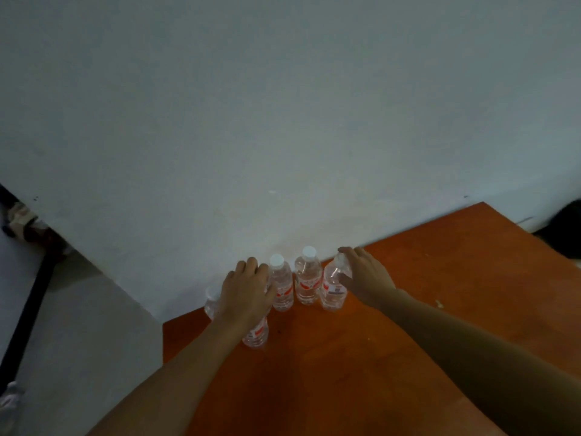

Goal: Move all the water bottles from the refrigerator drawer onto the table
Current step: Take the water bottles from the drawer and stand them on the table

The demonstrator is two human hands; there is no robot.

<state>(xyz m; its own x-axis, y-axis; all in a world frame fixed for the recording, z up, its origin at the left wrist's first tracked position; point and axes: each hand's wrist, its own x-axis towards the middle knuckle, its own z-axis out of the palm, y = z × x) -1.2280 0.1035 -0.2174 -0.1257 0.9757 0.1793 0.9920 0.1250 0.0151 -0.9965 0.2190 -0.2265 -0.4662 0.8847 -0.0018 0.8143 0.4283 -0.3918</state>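
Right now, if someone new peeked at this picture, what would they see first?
Probably the cluster of clear water bottles with white caps and red labels, standing at the far corner of the orange table by the pale wall. Next, the two arms: the left hand grips the nearest bottle from above, and the right hand holds the right-end bottle by its top.

A pale grey wall (283, 105) is filling the upper frame, a black bar (29, 309) is slanting down the left edge over grey floor (94, 325), a beige bundle (20, 215) is lying at middle left, and a dark shape (566, 228) is sitting at the right edge.
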